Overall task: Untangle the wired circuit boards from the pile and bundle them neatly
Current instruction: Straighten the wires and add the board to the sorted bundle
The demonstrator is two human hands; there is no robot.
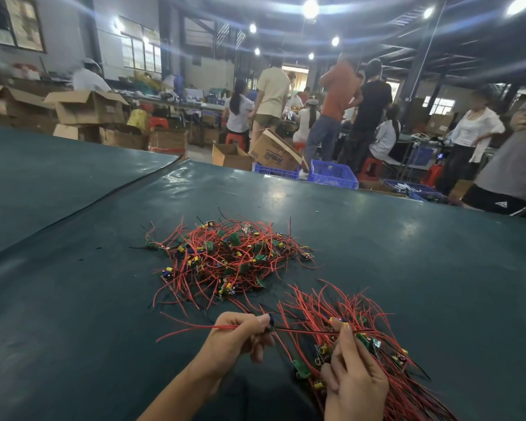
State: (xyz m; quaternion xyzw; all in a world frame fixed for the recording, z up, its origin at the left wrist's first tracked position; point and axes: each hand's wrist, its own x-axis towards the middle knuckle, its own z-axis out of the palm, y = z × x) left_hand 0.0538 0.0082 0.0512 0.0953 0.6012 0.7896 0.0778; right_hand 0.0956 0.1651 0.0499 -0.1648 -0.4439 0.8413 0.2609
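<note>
A tangled pile (228, 259) of small green circuit boards with red and black wires lies on the dark green table (407, 268) ahead of me. My left hand (240, 335) pinches one board's red wires, with a small blue part at its fingertips. To its right, my right hand (354, 378) grips a gathered bundle (340, 317) of boards whose red wires fan out up and down to the right. A red and black wire runs between the two hands.
The table cover has a raised seam (82, 214) running diagonally at the left. Beyond the far edge stand blue crates (331, 174), cardboard boxes (274, 151) and several people. A person in grey (513, 165) stands close to the table's right far corner.
</note>
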